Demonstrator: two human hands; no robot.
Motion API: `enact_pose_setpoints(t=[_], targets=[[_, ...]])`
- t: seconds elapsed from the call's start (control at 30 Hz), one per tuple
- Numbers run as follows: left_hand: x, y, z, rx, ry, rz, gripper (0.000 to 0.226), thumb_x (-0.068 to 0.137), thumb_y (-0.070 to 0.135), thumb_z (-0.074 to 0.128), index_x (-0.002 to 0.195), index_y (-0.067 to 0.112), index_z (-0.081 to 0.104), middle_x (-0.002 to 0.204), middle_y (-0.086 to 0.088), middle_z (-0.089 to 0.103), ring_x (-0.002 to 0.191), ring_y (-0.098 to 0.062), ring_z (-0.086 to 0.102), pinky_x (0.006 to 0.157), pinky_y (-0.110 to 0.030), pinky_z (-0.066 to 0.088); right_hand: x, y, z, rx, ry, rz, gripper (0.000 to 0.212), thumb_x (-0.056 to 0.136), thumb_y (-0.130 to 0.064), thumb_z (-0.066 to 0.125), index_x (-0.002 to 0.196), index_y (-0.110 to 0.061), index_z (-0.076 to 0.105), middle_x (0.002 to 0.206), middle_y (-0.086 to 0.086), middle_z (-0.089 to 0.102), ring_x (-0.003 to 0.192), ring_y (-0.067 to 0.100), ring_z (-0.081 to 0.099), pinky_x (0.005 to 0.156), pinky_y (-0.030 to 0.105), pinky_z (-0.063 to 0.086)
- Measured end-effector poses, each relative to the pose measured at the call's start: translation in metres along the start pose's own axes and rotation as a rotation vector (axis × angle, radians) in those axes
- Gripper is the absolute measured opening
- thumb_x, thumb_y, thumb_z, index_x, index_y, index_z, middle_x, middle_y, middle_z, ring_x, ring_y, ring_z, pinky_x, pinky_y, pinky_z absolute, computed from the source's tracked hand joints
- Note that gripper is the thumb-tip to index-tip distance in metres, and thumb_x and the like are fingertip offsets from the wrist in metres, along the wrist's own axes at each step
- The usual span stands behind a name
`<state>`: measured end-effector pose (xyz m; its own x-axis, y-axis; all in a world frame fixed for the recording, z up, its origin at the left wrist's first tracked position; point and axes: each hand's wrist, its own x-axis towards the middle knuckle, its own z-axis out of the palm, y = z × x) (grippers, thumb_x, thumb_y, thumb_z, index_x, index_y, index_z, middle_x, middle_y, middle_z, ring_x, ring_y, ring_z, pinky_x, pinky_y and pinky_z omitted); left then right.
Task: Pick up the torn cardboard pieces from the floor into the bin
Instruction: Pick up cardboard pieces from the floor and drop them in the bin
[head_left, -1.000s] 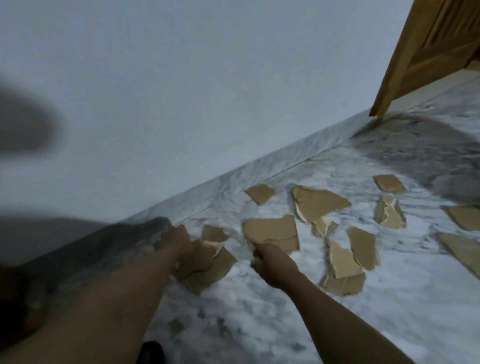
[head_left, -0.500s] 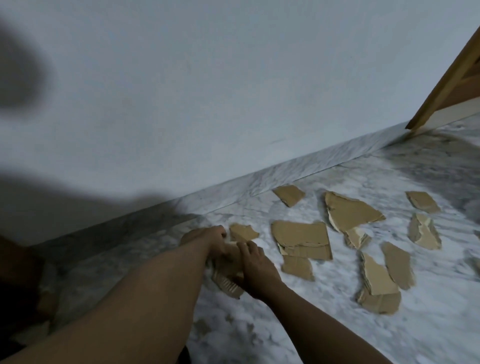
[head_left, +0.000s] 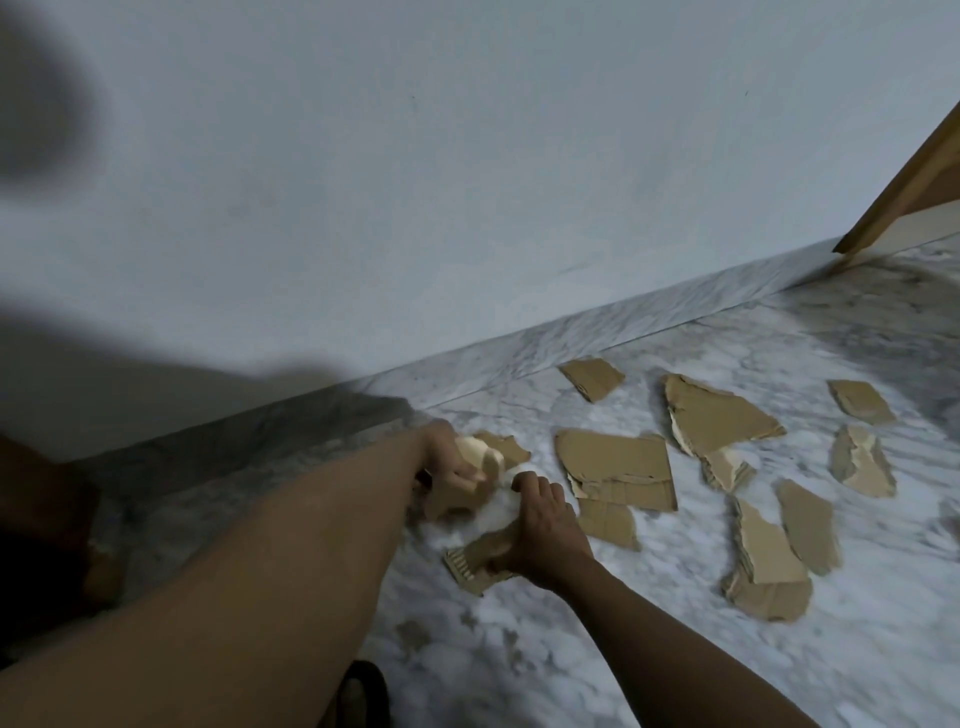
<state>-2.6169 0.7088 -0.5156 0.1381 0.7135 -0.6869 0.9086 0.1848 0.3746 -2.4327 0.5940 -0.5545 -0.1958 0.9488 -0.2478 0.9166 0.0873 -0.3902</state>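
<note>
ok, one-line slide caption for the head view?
Left hand and right hand each gripping torn brown cardboard pieces scattered across white marble floor.

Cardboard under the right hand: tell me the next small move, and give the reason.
Probably close the right hand on the corrugated piece it presses to the floor and lift it. The left hand already grips another piece, and many scraps, like the large piece, remain. No bin is in view.
</note>
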Motion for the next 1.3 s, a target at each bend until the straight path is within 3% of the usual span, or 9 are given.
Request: enact_pose_setpoints(t=[0.17, 0.3, 0.53, 0.67, 0.73, 0.97, 1.07, 1.2, 1.3], targets=[[0.006, -0.024, -0.005, 0.054, 0.229, -0.126, 0.09, 0.049, 0.056, 0.083, 0.127, 0.017, 0.06, 0.115, -0.004, 0.066, 0.1, -0.02, 0.064, 0.087, -0.033, 0.056, 0.005, 0.0, -0.005, -0.183, -0.185, -0.053, 0.077, 0.062, -0.06, 0.084, 0.121, -0.029, 0.047, 0.118, -0.001, 0.06, 0.115, 0.025, 0.047, 0.1, 0.045, 0.032], [-0.014, -0.028, 0.02, -0.01, 0.379, -0.264, 0.094, 0.044, 0.05, 0.077, 0.131, 0.033, 0.045, 0.132, -0.004, 0.038, 0.122, -0.027, 0.039, 0.095, -0.042, 0.046, 0.014, -0.007, -0.009, -0.282, -0.228, -0.103, 0.051, 0.075, -0.057, 0.077, 0.109, -0.022, 0.065, 0.111, 0.002, 0.064, 0.112, 0.025, 0.052, 0.101, 0.048, 0.03], [-0.01, -0.03, 0.012, -0.031, 0.348, -0.255, 0.102, 0.047, 0.04, 0.09, 0.137, 0.03, 0.042, 0.14, -0.009, 0.029, 0.127, -0.033, 0.035, 0.097, -0.048, 0.046, 0.015, -0.003, -0.021, -0.247, -0.365, -0.176, 0.069, 0.068, -0.041, 0.088, 0.12, -0.018, 0.049, 0.121, 0.006, 0.053, 0.107, 0.026, 0.054, 0.09, 0.043, 0.049], [-0.006, -0.022, 0.012, -0.035, 0.377, -0.259, 0.145, 0.052, 0.033, 0.095, 0.152, 0.005, -0.006, 0.15, -0.018, 0.027, 0.131, -0.037, 0.04, 0.102, -0.049, 0.043, 0.011, -0.006, -0.026, -0.171, -0.399, -0.098, 0.079, 0.064, -0.034, 0.092, 0.125, -0.011, 0.046, 0.119, 0.008, 0.062, 0.106, 0.025, 0.061, 0.087, 0.04, 0.054], [-0.005, -0.02, 0.012, -0.039, 0.381, -0.237, 0.144, 0.058, 0.027, 0.093, 0.149, 0.006, -0.017, 0.149, -0.019, 0.03, 0.128, -0.036, 0.045, 0.101, -0.048, 0.044, 0.01, -0.008, -0.027, -0.234, -0.403, -0.113, 0.074, 0.062, -0.04, 0.092, 0.119, -0.012, 0.055, 0.112, 0.007, 0.067, 0.098, 0.023, 0.064, 0.085, 0.039, 0.055], [-0.005, -0.017, 0.017, 0.068, 0.501, -0.157, 0.07, 0.089, 0.02, 0.06, 0.144, 0.019, 0.016, 0.118, -0.012, 0.061, 0.106, -0.03, 0.059, 0.092, -0.043, 0.046, -0.001, -0.002, -0.027, -0.276, -0.401, -0.124, 0.054, 0.072, -0.048, 0.084, 0.112, -0.014, 0.068, 0.102, 0.006, 0.071, 0.093, 0.024, 0.068, 0.086, 0.043, 0.057], [-0.008, -0.017, 0.02, 0.245, 0.465, -0.068, 0.025, 0.083, 0.027, 0.065, 0.105, 0.021, 0.052, 0.109, -0.005, 0.064, 0.096, -0.025, 0.06, 0.082, -0.038, 0.048, -0.004, 0.001, -0.024, -0.277, -0.403, -0.098, 0.054, 0.074, -0.049, 0.083, 0.111, -0.014, 0.067, 0.102, 0.006, 0.07, 0.093, 0.024, 0.067, 0.085, 0.043, 0.057], [-0.004, -0.027, 0.032, 0.115, 0.363, 0.045, 0.057, 0.06, 0.072, 0.071, 0.069, 0.017, 0.061, 0.078, 0.001, 0.065, 0.077, -0.016, 0.062, 0.067, -0.027, 0.048, -0.001, 0.001, -0.03, -0.131, -0.425, -0.003, 0.04, 0.087, -0.033, 0.074, 0.118, -0.01, 0.066, 0.114, 0.01, 0.069, 0.103, 0.026, 0.066, 0.092, 0.039, 0.054], [0.001, -0.033, 0.043, 0.014, 0.429, 0.072, 0.058, 0.061, 0.077, 0.063, 0.078, 0.022, 0.065, 0.108, 0.001, 0.06, 0.11, -0.022, 0.055, 0.087, -0.032, 0.046, 0.01, 0.01, -0.041, -0.078, -0.406, 0.124, 0.038, 0.099, -0.028, 0.058, 0.129, -0.005, 0.059, 0.134, 0.014, 0.058, 0.123, 0.032, 0.054, 0.1, 0.037, 0.041]])
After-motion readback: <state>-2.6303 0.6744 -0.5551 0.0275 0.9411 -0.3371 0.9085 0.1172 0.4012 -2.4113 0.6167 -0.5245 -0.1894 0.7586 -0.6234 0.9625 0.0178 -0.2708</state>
